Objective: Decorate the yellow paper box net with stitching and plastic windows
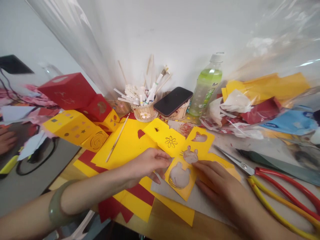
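- right hand (215, 181) is kinda blurry, forearm chopped by the bottom edge
- scissors (250, 170): handles run off the right side
- someone else's hand (6, 139), mostly cropped out left
- phone (173, 101) hides the basket's (177, 115) opening
- bottle (206, 85) label's unreadable, too small

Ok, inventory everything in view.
card: one, yellow, centre
sheets: several, yellow and red, left of card
boxes: several, red and yellow, left
stick: one, pale, on yellow sheet
pen holder: one, pale, centre back
phone: one, black, on basket
bottle: one, green, right of phone
scissors: one pair, red and yellow handles, right
scraps: many, mixed colours, right back
plastic: count unclear, clear, back
device: one, black, far left
table: one, brown, beneath
another person's hand: one, left edge
bangle: one, green, bottom left
left hand: one, bare, beside card
right hand: one, bare, at card
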`<state>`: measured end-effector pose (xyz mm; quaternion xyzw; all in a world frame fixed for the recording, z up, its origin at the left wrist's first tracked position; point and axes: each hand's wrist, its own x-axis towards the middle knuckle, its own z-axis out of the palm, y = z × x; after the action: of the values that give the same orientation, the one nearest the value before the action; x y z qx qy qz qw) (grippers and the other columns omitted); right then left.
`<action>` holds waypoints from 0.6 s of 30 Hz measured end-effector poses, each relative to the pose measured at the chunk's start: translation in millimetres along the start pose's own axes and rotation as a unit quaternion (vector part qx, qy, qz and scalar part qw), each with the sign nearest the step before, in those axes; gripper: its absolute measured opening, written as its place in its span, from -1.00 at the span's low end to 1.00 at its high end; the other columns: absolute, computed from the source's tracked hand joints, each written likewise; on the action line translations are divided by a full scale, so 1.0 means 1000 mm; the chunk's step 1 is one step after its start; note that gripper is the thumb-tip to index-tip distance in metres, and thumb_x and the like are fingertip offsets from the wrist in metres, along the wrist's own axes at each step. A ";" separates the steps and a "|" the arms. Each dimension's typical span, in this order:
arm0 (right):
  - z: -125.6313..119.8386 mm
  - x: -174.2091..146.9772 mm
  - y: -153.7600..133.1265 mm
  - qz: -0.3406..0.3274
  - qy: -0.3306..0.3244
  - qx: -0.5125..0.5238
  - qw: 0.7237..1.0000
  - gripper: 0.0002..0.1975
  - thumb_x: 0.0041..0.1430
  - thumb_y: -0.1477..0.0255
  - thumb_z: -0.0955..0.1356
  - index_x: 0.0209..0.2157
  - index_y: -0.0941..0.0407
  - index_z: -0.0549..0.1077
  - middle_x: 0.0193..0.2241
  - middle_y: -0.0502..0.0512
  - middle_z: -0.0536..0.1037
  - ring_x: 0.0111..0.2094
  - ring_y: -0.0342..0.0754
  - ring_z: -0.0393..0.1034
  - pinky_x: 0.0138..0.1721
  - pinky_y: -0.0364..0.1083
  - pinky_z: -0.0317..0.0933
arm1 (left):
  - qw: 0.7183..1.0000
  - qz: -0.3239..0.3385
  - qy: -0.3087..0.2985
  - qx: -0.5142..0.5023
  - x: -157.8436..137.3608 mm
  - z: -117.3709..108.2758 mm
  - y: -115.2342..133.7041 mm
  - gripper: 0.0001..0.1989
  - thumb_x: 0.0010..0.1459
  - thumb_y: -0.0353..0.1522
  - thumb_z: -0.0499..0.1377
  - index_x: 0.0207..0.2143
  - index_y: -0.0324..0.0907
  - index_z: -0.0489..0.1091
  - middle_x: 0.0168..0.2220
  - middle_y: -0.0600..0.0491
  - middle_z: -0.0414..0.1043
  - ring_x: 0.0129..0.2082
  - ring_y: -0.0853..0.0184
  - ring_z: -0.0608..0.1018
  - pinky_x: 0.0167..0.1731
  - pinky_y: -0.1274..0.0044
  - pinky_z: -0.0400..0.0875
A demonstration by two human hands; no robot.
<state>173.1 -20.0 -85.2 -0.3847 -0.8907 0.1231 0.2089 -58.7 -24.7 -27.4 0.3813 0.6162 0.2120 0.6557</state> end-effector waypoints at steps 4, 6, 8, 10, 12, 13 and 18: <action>0.003 -0.002 -0.001 0.023 0.012 0.029 0.999 -0.71 0.15 0.43 0.24 -0.06 0.09 0.35 -0.14 0.18 0.48 -0.14 0.05 0.41 -0.14 0.05 0.37 | 0.999 0.004 0.025 -0.023 -0.008 0.010 0.002 -0.71 -0.10 -0.30 0.21 -0.28 -0.23 0.41 -0.52 0.17 0.27 -0.57 0.51 0.28 -0.63 0.66 0.07; 0.005 -0.002 -0.001 0.033 0.022 0.051 0.998 -0.72 0.14 0.43 0.26 -0.08 0.07 0.36 -0.14 0.16 0.48 -0.14 0.04 0.41 -0.14 0.03 0.37 | 1.000 0.019 0.013 -0.006 -0.007 0.017 0.002 -0.72 -0.11 -0.26 0.23 -0.32 -0.21 0.42 -0.56 0.20 0.21 -0.59 0.52 0.22 -0.64 0.65 0.01; 0.006 -0.003 -0.002 0.039 0.028 0.067 0.997 -0.72 0.14 0.44 0.26 -0.07 0.06 0.35 -0.14 0.14 0.47 -0.13 0.01 0.41 -0.12 0.02 0.36 | 0.999 0.050 -0.018 0.008 -0.002 0.025 0.002 -0.79 -0.10 -0.29 0.22 -0.40 -0.22 0.43 -0.57 0.19 0.21 -0.58 0.51 0.21 -0.61 0.63 0.01; 0.007 -0.003 -0.002 0.042 0.032 0.080 0.995 -0.71 0.14 0.45 0.26 -0.07 0.07 0.33 -0.14 0.13 0.46 -0.14 -0.01 0.41 -0.12 0.02 0.35 | 0.995 0.094 -0.039 0.003 0.004 0.033 0.002 -0.90 -0.13 -0.41 0.20 -0.47 -0.24 0.41 -0.55 0.17 0.27 -0.53 0.49 0.27 -0.51 0.62 0.11; 0.007 -0.003 -0.002 0.047 0.039 0.096 0.993 -0.72 0.14 0.45 0.27 -0.07 0.07 0.33 -0.15 0.12 0.47 -0.14 -0.03 0.41 -0.12 0.00 0.35 | 0.991 0.129 -0.034 -0.010 0.009 0.038 0.001 -0.92 -0.17 -0.50 0.16 -0.50 -0.24 0.39 -0.50 0.15 0.33 -0.45 0.44 0.34 -0.37 0.59 0.18; 0.006 -0.003 -0.002 0.049 0.044 0.106 0.992 -0.72 0.13 0.45 0.27 -0.08 0.06 0.34 -0.15 0.12 0.47 -0.13 -0.03 0.41 -0.12 0.00 0.35 | 0.990 0.135 -0.026 -0.019 0.010 0.040 0.001 -0.90 -0.18 -0.53 0.15 -0.50 -0.24 0.38 -0.48 0.15 0.35 -0.42 0.42 0.36 -0.32 0.57 0.20; -0.002 -0.001 -0.007 0.062 0.066 0.144 0.985 -0.72 0.13 0.43 0.29 -0.08 0.03 0.33 -0.13 0.10 0.48 -0.12 -0.02 0.41 -0.13 0.00 0.36 | 0.988 0.086 -0.042 -0.121 0.005 0.042 -0.005 -0.81 -0.20 -0.47 0.21 -0.42 -0.22 0.39 -0.42 0.10 0.40 -0.37 0.37 0.42 -0.26 0.51 0.23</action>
<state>170.4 -25.2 -81.1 -0.4125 -0.8222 0.2375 0.3121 -17.8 -34.1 -37.1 0.3591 0.5228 0.3248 0.7016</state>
